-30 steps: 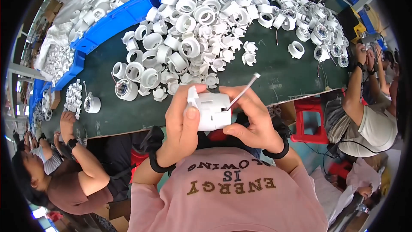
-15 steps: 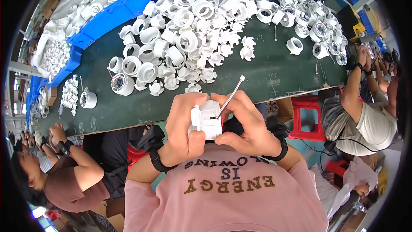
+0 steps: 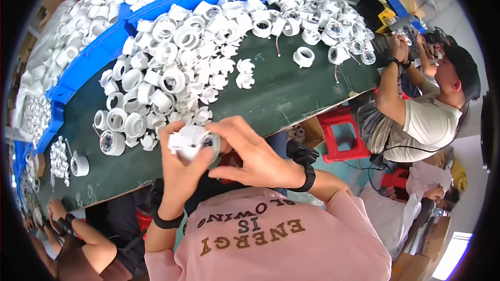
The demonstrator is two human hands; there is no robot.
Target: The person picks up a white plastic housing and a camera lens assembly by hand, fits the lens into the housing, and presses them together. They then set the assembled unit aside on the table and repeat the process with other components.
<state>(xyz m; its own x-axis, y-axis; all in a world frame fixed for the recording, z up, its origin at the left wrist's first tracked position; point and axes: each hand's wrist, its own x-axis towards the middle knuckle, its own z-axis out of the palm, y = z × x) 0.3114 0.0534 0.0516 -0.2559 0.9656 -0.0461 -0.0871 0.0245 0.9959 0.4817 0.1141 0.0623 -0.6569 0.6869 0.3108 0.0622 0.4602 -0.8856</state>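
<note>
My left hand (image 3: 179, 169) is closed around a white round plastic housing (image 3: 183, 141), held just off the table's front edge. A clear round cover (image 3: 211, 148) shows on the housing's right side, and my left thumb presses near it. My right hand (image 3: 252, 158) is beside that cover, its fingers spread and the thumb apart below. The right index fingertip is close to the housing's upper edge; whether it touches cannot be made out. No wire shows on the housing from this side.
White rings and clawed parts (image 3: 172, 80) are heaped on the green table (image 3: 281, 96). Clear-covered units (image 3: 333, 28) lie at the far right. Blue bins (image 3: 94, 62) stand behind. A red stool (image 3: 338, 135) and a co-worker (image 3: 422, 93) are to the right; another person's arm (image 3: 86, 231) is left.
The view has swung right. The housing has been turned over, so its clear cover shows and the wire no longer does. My right hand has loosened, with its thumb away from the housing.
</note>
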